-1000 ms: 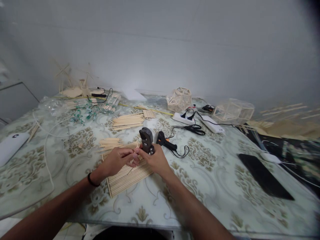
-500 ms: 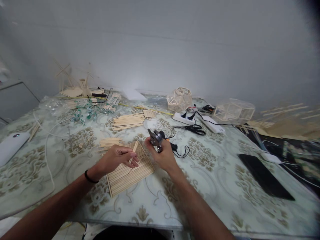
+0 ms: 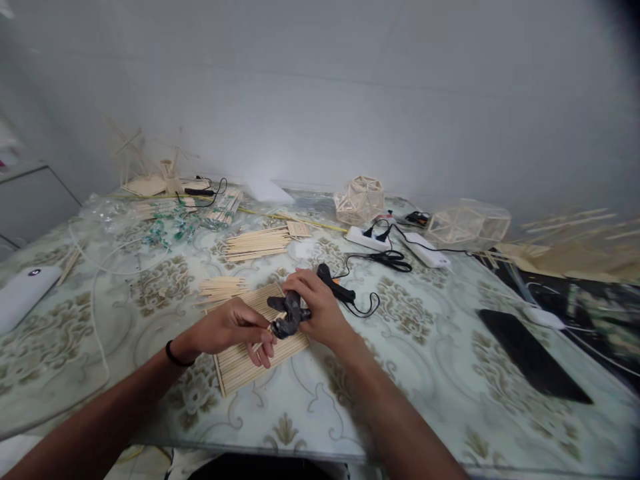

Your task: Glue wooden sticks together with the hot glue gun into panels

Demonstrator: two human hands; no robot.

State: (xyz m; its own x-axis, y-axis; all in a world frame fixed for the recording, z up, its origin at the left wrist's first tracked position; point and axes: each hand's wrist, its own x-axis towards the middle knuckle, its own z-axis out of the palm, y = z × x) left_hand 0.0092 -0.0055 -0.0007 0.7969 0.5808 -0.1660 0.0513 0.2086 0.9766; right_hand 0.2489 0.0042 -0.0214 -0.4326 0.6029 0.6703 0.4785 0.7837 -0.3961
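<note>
My left hand (image 3: 237, 328) is closed in a pinch on a thin wooden stick (image 3: 257, 346), mostly hidden by the fingers. My right hand (image 3: 320, 303) wraps round dark metal pliers (image 3: 290, 315), whose head is right at my left fingertips, at the end of the stick. Whether the jaws touch the stick I cannot tell. Below both hands lies a flat panel of sticks laid side by side (image 3: 240, 377). Short loose sticks (image 3: 223, 287) lie just beyond my left hand. Behind my right hand rests a black glue gun (image 3: 339, 285) with a cord.
Longer sticks (image 3: 257, 244) lie farther back. A power strip (image 3: 367, 237) with plugs and a coiled black cable (image 3: 395, 260) are at right. Stick-built polyhedra (image 3: 359, 200) stand near the wall. A black phone-like slab (image 3: 533, 357) lies right, a white device (image 3: 27, 293) left.
My right hand has brought the pliers left and down to my left fingertips, turning them. My left hand still pinches the stick, now with fingers drawn closer together.
</note>
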